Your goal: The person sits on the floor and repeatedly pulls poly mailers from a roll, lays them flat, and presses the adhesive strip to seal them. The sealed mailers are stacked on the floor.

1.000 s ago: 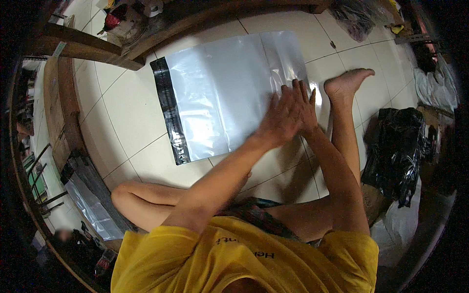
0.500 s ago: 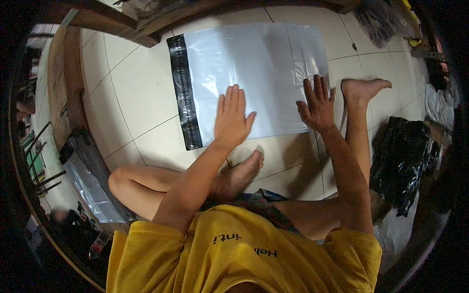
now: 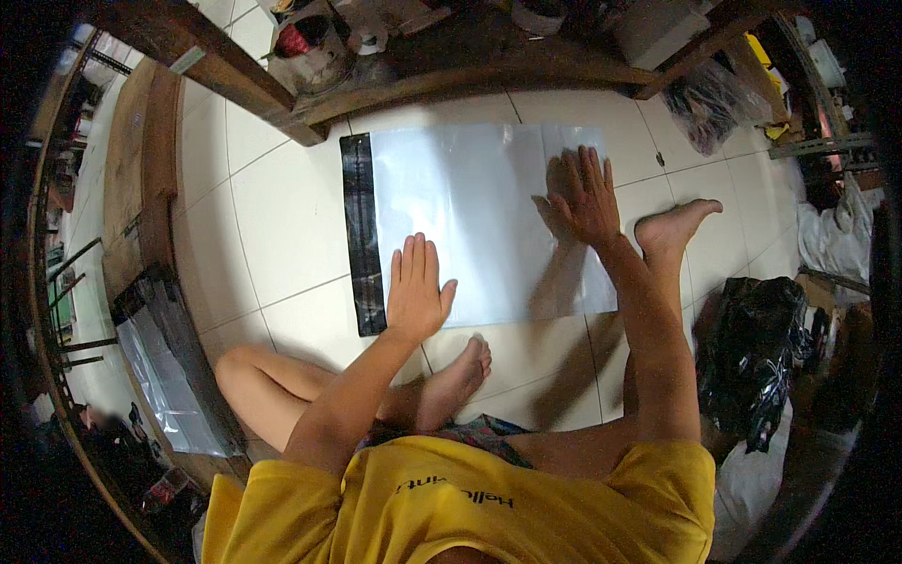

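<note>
A large white plastic mailing bag (image 3: 479,235) with a black strip along its left edge lies flat on the tiled floor in front of me. Near its lower left part, my left hand (image 3: 420,291) rests flat on the plastic, fingers stretched out. My right hand (image 3: 587,202) is spread over the bag's right end and casts a shadow on it; whether it touches the surface I cannot tell. Neither hand holds anything.
A wooden beam (image 3: 141,179) runs along the left, with another grey and black plastic bag (image 3: 169,376) on it. Beyond the mailer stands a low wooden frame (image 3: 470,80) with tubs behind. Black plastic (image 3: 752,352) lies at right, and a clear bag (image 3: 709,108) at the far right.
My left hand has slid toward the bag's near left part. My right hand has lifted or moved farther along the right end. The view has tilted, showing more of the wooden frame beyond.
</note>
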{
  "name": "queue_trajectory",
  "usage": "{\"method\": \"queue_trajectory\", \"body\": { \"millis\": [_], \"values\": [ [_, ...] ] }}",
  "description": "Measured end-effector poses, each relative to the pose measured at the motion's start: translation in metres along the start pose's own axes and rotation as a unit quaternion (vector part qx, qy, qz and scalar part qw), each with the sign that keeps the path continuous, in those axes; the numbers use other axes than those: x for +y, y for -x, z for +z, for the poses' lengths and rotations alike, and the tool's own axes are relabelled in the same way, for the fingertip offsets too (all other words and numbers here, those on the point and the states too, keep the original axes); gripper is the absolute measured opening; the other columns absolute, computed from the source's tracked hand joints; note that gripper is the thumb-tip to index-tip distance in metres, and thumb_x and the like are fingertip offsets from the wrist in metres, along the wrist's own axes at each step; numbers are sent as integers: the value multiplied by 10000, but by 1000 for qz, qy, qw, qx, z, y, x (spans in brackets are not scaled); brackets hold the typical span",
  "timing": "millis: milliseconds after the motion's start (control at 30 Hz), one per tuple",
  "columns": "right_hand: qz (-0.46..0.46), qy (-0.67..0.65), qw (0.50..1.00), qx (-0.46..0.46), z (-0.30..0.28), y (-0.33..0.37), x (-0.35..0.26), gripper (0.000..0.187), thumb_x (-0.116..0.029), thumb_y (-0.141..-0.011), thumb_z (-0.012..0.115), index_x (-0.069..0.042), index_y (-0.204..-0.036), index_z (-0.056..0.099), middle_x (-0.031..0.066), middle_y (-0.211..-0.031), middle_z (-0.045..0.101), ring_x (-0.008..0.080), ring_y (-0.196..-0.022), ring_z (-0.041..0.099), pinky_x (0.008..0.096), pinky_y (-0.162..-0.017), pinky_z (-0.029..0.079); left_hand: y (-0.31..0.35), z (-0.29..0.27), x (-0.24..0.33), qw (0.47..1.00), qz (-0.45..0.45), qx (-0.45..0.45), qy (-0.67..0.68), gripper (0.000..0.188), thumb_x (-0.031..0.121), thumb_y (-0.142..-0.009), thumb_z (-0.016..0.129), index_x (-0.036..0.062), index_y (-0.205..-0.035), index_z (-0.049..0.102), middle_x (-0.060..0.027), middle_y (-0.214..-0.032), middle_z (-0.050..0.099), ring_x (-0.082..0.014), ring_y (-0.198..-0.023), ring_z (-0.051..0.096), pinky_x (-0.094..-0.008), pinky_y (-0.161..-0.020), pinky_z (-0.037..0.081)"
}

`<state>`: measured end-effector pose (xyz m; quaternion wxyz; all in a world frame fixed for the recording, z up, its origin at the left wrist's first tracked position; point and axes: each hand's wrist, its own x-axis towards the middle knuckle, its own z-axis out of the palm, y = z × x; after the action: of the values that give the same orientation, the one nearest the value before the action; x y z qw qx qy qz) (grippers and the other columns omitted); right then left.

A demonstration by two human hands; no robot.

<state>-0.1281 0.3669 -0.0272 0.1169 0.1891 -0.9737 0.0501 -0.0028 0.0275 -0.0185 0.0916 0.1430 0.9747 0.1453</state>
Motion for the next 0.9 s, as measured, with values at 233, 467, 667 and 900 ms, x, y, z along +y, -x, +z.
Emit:
{"method": "queue_trajectory", "body": {
  "millis": [233,467,667,900],
  "values": [
    [30,10,998,-48,14,-36,13,860,-580,-949,503,83,-1472,344,343,-1548,266,491,-1467,203,574,-1210,130,-2,2,0,1000,-2,-23,6,759,371,-969,519,-117,-1489,261,-305,-1579,220,-427,-1495,164,-539,-1223,101],
    [16,-8,998,-54,23,-34,20,872,-618,-926,508,4,-1511,332,337,-1551,268,493,-1464,210,597,-1200,129,-36,-3,20,987,24,51,148,666,294,-891,643,-133,-1360,439,-322,-1507,318,-455,-1434,268,-578,-1199,157],
    [-2,19,997,-79,33,-35,31,855,-589,-904,521,-89,-1557,286,303,-1588,225,492,-1472,201,625,-1190,122,-199,15,107,949,206,150,184,703,421,-931,578,-93,-1390,439,-279,-1518,353,-425,-1458,257,-554,-1204,170],
    [-3,2,999,-47,29,-31,23,839,-595,-900,560,-130,-1554,316,306,-1585,229,521,-1463,192,656,-1166,140,-220,30,71,982,140,93,86,833,535,-966,483,-92,-1490,316,-258,-1592,256,-371,-1506,185,-495,-1231,109]
  ]
}}
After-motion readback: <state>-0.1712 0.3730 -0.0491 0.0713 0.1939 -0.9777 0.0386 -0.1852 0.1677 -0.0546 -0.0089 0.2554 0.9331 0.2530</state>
